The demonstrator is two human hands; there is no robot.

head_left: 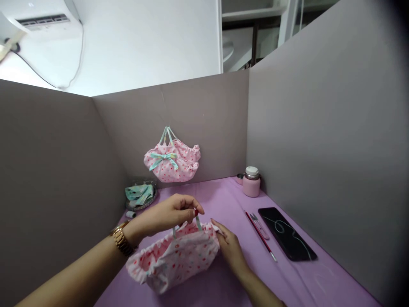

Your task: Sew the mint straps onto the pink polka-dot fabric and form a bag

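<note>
A small pink fabric bag (174, 260) with red dots and a ruffled rim lies on the purple cloth (223, 204) in front of me. My left hand (171, 213), with a gold watch on its wrist, pinches the bag's pale green handle (198, 222) at the top. Resting against the bag's right side, my right hand (230, 247) has its fingers stretched out and touching the ruffle. A finished bag of the same fabric (172, 160), with a green bow, hangs on the back partition.
Grey partitions wall the desk on three sides. A tin with green fabric strips (139, 195) sits at back left. A pink flask (251, 182) stands at back right. A red pen (260, 236), small snips (259, 225) and a black phone (286, 233) lie on the right.
</note>
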